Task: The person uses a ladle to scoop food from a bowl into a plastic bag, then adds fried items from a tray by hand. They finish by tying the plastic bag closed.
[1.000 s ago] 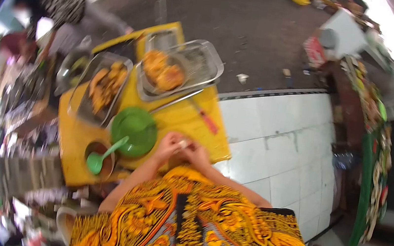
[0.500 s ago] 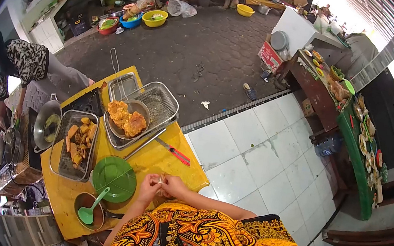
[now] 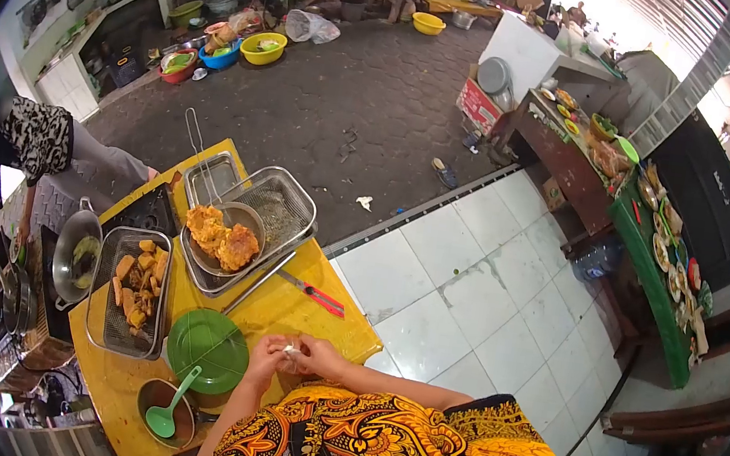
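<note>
Close together at the yellow table's (image 3: 108,397) near edge, my left hand (image 3: 267,359) and my right hand (image 3: 317,357) both pinch a small whitish item (image 3: 290,350), too small to identify. Just left of them lies a green plate (image 3: 207,350). Below the plate, a bowl (image 3: 156,396) holds a light green ladle (image 3: 162,420). Fried golden pieces (image 3: 221,239) rest in a round strainer over a wire basket (image 3: 274,207). Another wire basket (image 3: 99,308) contains browned chunks (image 3: 137,283). Red-handled scissors (image 3: 323,299) lie above my hands.
A person (image 3: 37,139) stands at the left beside a wok (image 3: 75,256). Beyond the table are dark paving and white floor tiles (image 3: 465,306). A green-covered table (image 3: 653,284) with dishes stands at the right. Coloured basins (image 3: 262,48) sit on the ground at the back.
The camera view has shifted slightly, so the surroundings appear a little further left. Both hands stay together around the small item, with their fingers slightly moved.
</note>
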`<state>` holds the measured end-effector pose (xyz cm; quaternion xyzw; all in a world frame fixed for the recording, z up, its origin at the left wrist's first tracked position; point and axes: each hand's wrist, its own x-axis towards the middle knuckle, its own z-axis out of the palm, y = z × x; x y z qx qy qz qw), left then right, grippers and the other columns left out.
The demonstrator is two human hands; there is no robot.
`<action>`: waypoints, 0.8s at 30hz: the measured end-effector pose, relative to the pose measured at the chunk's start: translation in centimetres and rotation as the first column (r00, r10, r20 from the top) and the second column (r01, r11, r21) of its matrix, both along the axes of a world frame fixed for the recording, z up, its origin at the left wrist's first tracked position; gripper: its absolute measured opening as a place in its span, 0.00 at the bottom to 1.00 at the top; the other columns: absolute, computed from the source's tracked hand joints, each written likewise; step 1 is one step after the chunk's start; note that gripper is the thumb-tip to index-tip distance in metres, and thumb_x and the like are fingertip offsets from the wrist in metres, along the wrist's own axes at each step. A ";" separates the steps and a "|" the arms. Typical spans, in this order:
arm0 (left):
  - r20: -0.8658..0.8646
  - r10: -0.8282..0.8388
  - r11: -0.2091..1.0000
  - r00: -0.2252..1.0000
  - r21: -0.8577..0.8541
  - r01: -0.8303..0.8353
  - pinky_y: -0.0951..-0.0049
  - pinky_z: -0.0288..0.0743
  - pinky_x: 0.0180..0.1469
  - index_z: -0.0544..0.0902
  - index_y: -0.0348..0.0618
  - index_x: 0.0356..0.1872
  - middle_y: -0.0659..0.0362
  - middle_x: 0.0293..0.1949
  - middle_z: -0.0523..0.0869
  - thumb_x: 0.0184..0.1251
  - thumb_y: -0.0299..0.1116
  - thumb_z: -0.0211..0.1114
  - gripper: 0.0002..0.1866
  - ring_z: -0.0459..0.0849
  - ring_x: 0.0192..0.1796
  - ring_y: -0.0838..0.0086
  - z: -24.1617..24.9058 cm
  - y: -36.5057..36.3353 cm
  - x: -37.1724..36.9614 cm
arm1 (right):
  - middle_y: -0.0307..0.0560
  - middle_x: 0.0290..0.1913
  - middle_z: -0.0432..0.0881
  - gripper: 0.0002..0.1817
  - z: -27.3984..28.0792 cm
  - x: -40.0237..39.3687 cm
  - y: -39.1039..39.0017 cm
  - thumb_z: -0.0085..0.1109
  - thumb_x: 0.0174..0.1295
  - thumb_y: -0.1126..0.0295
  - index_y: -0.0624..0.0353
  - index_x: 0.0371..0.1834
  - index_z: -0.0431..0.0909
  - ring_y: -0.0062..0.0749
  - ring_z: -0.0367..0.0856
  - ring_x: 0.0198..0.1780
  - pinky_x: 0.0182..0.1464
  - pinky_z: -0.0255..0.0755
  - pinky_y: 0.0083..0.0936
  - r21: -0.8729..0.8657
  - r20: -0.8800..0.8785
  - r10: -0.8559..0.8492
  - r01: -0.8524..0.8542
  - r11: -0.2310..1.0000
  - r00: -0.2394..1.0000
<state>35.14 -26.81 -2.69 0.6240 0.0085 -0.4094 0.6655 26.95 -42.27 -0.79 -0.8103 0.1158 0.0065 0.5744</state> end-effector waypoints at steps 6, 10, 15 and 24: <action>0.227 -0.226 0.973 0.947 0.096 0.209 0.79 0.72 0.41 0.73 0.37 0.47 0.59 0.35 0.81 0.57 0.18 0.59 0.16 0.79 0.37 0.77 1.8 -0.6 0.6 | 0.61 0.30 0.80 0.14 -1.6 0.7 1.1 0.56 0.60 0.62 0.63 0.39 0.73 0.57 0.80 0.33 0.34 0.73 0.43 -0.267 0.048 0.081 -0.065 0.961 0.996; 0.248 -0.247 0.961 0.937 0.187 0.204 0.77 0.72 0.43 0.75 0.37 0.45 0.59 0.36 0.80 0.59 0.20 0.58 0.12 0.79 0.38 0.76 -0.5 -0.8 1.6 | 0.61 0.31 0.80 0.13 -0.4 0.6 1.2 0.55 0.59 0.65 0.60 0.42 0.74 0.56 0.80 0.35 0.36 0.73 0.42 -0.375 0.045 0.286 -0.249 0.893 0.957; 0.157 -0.171 0.985 0.973 0.045 0.166 0.78 0.72 0.45 0.76 0.37 0.44 0.60 0.39 0.80 0.60 0.22 0.57 0.11 0.78 0.41 0.77 -3.2 -0.3 0.9 | 0.57 0.28 0.80 0.08 -0.5 0.9 1.3 0.54 0.58 0.70 0.61 0.38 0.76 0.49 0.80 0.30 0.33 0.74 0.37 -0.109 0.209 0.051 -0.029 0.994 0.976; 0.790 -0.483 0.864 0.378 0.499 0.061 0.46 0.47 0.62 0.76 0.47 0.48 0.56 0.48 0.77 0.57 0.31 0.56 0.16 0.67 0.58 0.59 -0.2 -1.0 -3.1 | 0.40 0.20 0.78 0.07 0.9 1.4 -0.9 0.55 0.62 0.71 0.63 0.29 0.76 0.18 0.75 0.17 0.16 0.67 0.17 0.575 -0.283 -0.073 0.230 0.785 0.956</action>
